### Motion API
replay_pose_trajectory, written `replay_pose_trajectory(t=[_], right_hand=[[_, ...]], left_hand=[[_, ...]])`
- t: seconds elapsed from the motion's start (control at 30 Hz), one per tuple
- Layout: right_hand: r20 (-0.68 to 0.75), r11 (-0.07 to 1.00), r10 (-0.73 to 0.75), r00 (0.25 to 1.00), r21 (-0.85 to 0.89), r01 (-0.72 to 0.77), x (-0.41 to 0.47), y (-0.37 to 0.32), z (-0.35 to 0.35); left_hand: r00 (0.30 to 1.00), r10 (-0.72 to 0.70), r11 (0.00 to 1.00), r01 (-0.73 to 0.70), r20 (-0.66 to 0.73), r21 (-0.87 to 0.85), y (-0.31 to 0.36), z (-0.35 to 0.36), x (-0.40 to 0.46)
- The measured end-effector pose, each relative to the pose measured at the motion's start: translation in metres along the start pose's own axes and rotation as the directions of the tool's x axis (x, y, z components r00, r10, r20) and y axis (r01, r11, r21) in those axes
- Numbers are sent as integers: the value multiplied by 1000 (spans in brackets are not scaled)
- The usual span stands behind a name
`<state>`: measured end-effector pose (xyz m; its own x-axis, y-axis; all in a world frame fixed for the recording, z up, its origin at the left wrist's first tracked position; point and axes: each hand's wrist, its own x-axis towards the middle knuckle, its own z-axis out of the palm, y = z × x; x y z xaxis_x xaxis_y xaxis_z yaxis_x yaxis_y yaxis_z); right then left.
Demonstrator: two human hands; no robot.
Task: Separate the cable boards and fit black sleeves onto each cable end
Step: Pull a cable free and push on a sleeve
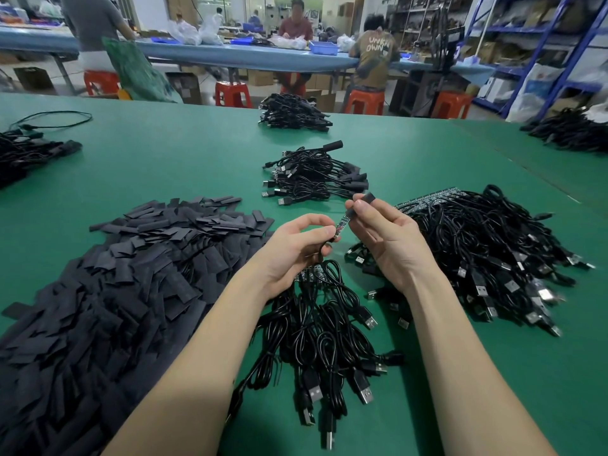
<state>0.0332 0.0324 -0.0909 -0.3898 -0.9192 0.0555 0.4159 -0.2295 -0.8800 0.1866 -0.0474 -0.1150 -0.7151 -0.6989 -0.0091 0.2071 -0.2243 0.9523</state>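
**Sleeving 1 board end**

Left hand point(296, 248) pinches the cable board point(340, 226); right hand point(381, 232) fingers pinch a black sleeve point(363, 200) just above the board. Keep both in line, slide steadily. Loose sleeve pile point(108, 284) lies left of the board on the counter point(184, 159).

A green table point(184, 149) fills the foreground from 3 to 9 o'clock. Beyond it, at 12 o'clock, a long blue bench point(230, 57) runs across the room, carrying blue trays point(324, 47) and white bags point(197, 32). Three people work at the bench. Orange stools point(233, 93) stand beneath it on a pale floor point(65, 72), beside cardboard boxes point(260, 77). At 2 o'clock, blue shelving point(543, 44) holds boxes and bags.
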Motion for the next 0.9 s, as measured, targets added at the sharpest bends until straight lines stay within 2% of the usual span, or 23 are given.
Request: replay_pose_trajectory(t=[0.17,0.57,0.67,0.77,0.9], right_hand=[[27,997,80,996,-17,-80,-1,-2,-3],[88,989,150,985,-20,-148,1,6,-3],[54,990,141,989,-8,-140,3,6,-3],[-60,993,110,992,41,-108,6,8,-6],[-138,994,88,987,75,-78,7,10,-5]], left_hand=[[1000,9,1000,-9,24,1,0,1,-1],[999,20,999,-18,47,-32,0,-1,-1],[999,54,998,-54,-2,-30,-3,1,1],[977,182,979,-170,-110,109,-8,5,4],[934,338,909,-292,-114,299,-12,4,5]])
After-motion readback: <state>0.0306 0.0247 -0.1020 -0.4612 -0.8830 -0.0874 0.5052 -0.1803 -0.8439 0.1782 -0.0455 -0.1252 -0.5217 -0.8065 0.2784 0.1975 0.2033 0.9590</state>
